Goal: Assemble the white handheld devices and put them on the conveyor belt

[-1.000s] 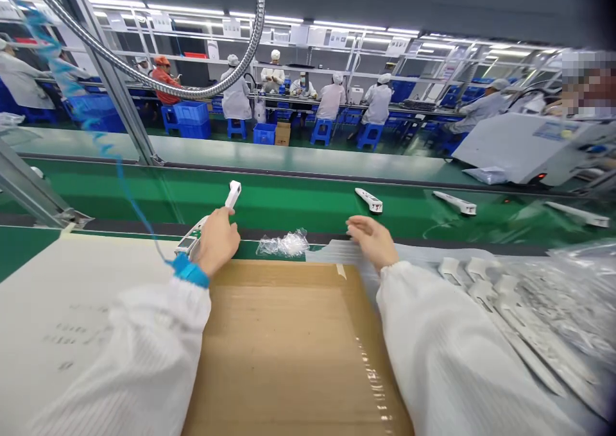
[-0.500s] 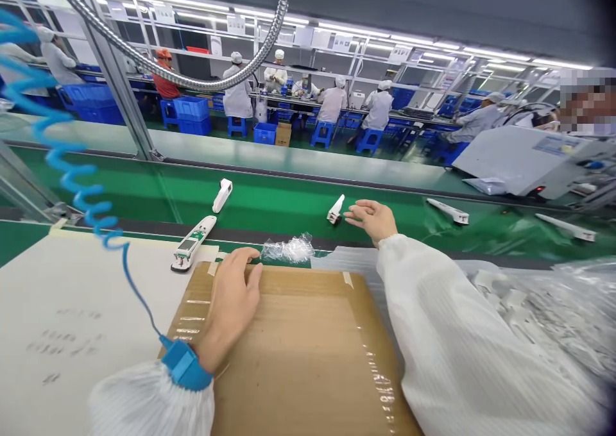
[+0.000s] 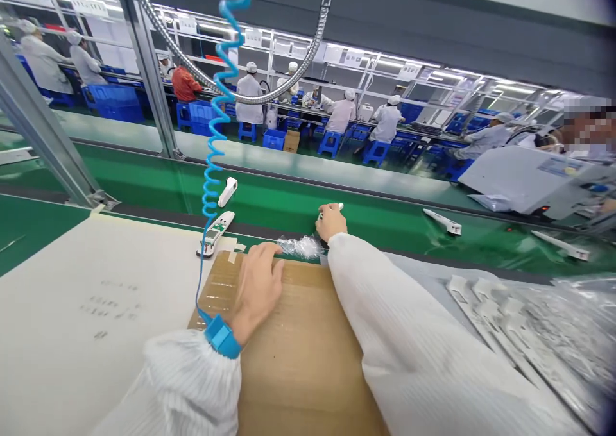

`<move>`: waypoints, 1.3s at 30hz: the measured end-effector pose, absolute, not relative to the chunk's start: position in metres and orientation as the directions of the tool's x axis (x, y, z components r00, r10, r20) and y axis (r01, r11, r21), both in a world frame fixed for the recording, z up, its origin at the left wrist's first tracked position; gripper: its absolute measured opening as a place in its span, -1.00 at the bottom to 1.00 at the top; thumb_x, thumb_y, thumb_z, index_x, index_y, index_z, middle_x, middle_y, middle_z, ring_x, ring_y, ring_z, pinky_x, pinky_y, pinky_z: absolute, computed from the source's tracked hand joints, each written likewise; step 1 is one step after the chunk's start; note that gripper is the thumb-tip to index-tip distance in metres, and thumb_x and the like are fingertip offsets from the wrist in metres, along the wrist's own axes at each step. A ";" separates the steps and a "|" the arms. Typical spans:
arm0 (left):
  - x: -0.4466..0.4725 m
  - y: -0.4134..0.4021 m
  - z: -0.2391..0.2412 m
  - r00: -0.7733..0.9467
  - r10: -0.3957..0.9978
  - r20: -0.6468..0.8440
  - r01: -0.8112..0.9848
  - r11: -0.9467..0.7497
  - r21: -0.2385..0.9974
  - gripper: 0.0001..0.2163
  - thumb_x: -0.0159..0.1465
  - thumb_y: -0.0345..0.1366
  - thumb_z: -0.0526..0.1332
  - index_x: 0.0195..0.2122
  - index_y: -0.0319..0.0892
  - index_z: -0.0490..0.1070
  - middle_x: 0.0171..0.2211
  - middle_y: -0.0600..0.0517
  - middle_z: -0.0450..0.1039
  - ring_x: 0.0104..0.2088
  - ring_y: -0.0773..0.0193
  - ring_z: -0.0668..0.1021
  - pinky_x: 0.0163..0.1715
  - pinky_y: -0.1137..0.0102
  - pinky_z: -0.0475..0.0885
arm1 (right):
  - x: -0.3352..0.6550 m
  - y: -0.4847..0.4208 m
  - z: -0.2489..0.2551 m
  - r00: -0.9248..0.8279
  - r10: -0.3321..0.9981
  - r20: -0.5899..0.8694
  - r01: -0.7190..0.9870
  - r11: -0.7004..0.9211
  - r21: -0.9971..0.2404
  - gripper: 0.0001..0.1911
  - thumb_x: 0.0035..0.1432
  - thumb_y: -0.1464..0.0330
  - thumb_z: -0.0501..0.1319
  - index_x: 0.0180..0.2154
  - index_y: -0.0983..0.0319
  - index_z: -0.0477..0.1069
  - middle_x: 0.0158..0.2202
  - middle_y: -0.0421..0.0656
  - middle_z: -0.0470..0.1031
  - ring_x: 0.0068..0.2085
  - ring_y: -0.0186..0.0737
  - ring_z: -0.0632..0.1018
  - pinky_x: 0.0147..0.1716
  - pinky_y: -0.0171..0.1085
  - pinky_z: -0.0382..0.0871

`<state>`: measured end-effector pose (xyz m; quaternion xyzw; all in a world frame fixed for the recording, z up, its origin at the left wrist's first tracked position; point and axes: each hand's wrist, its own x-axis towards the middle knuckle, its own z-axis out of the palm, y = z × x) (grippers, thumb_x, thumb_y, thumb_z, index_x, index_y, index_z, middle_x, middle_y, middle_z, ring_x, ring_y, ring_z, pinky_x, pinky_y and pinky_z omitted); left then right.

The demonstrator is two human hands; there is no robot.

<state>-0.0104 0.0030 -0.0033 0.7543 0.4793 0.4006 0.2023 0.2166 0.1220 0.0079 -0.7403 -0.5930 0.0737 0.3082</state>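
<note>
My right hand [image 3: 332, 222] is over the green conveyor belt, fingers curled round a white plastic handheld device [image 3: 341, 206]; only its tip shows past the fingers. My left hand [image 3: 260, 282] lies on the brown cardboard [image 3: 308, 359], empty, with thumb and fingers apart. A blue wrist strap [image 3: 222, 337] with a coiled cord is on that wrist. Just beyond the left hand, an opened white device with a green circuit board [image 3: 216, 232] rests at the belt's near edge. Crumpled clear plastic [image 3: 303, 247] lies between the two hands.
Another white device [image 3: 228, 192] and further white pieces [image 3: 443, 221] lie on the green belt [image 3: 279, 199]. At right, white plastic parts [image 3: 510, 327] are heaped beside clear bags. A metal post [image 3: 149, 70] and hanging flexible conduit [image 3: 308, 54] stand ahead; people work at benches beyond.
My right hand has moved left onto the white device and closed round it. My left hand stays on the cardboard. The view has shifted, and the coiled blue cord now hangs nearer the middle.
</note>
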 end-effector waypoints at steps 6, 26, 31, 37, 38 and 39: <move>-0.012 0.000 0.011 0.189 0.836 0.515 0.492 -0.534 0.688 -0.77 0.34 -0.40 0.13 0.01 -0.22 0.37 0.06 -0.11 0.41 0.09 0.09 0.39 0.14 0.15 0.30 | 0.228 0.078 0.057 0.225 0.927 0.300 0.708 0.056 -0.704 -0.72 0.22 0.38 0.10 -0.04 0.20 0.41 -0.03 -0.03 0.51 -0.05 -0.06 0.54 0.03 -0.03 0.42; -0.010 -0.015 0.027 0.330 0.924 0.192 0.458 -0.335 0.824 -0.79 0.24 -0.52 0.10 -0.19 -0.11 0.42 -0.15 0.02 0.48 -0.14 0.18 0.50 -0.20 0.32 0.32 | 0.187 -0.024 0.043 -0.327 0.805 0.495 0.904 0.420 -0.087 -0.90 0.29 0.34 0.23 -0.32 0.16 0.45 -0.19 -0.18 0.53 -0.20 -0.19 0.46 -0.15 -0.15 0.15; -0.014 -0.007 0.022 0.228 0.971 0.067 0.529 -0.181 0.829 -0.68 0.27 -0.47 0.11 0.04 -0.19 0.37 -0.11 -0.14 0.53 -0.08 -0.04 0.53 -0.12 0.18 0.33 | 0.167 -0.040 0.038 -0.431 0.807 0.403 0.846 0.516 -0.130 -0.80 0.28 0.50 0.10 -0.41 0.19 0.35 -0.31 -0.20 0.46 -0.25 -0.21 0.40 -0.16 -0.16 0.11; -0.024 0.013 0.019 -0.089 0.995 0.041 0.299 -0.012 0.954 -0.72 0.32 -0.31 0.07 -0.04 -0.27 0.46 -0.10 -0.23 0.54 -0.05 -0.05 0.54 -0.06 0.17 0.35 | 0.183 0.005 0.026 -0.015 0.941 0.338 0.890 0.167 -0.425 -0.86 0.30 0.38 0.02 -0.35 0.17 0.25 -0.41 -0.20 0.42 -0.37 -0.23 0.41 -0.28 -0.25 0.21; -0.025 0.014 0.019 -0.093 0.995 0.030 0.241 -0.007 0.971 -0.69 0.34 -0.25 0.04 -0.02 -0.27 0.45 -0.09 -0.21 0.54 -0.07 0.01 0.55 -0.09 0.22 0.37 | 0.186 0.016 0.020 0.047 0.951 0.305 0.911 0.084 -0.404 -0.88 0.26 0.39 0.06 -0.37 0.18 0.27 -0.41 -0.18 0.44 -0.35 -0.20 0.42 -0.26 -0.23 0.21; -0.025 0.016 0.019 -0.087 0.996 0.009 0.163 0.006 0.987 -0.67 0.35 -0.19 0.04 -0.04 -0.28 0.46 -0.09 -0.20 0.55 -0.09 0.05 0.56 -0.11 0.26 0.39 | 0.189 0.025 0.014 0.075 0.956 0.285 0.926 0.040 -0.375 -0.90 0.22 0.42 0.10 -0.38 0.19 0.29 -0.39 -0.17 0.46 -0.32 -0.18 0.44 -0.24 -0.22 0.21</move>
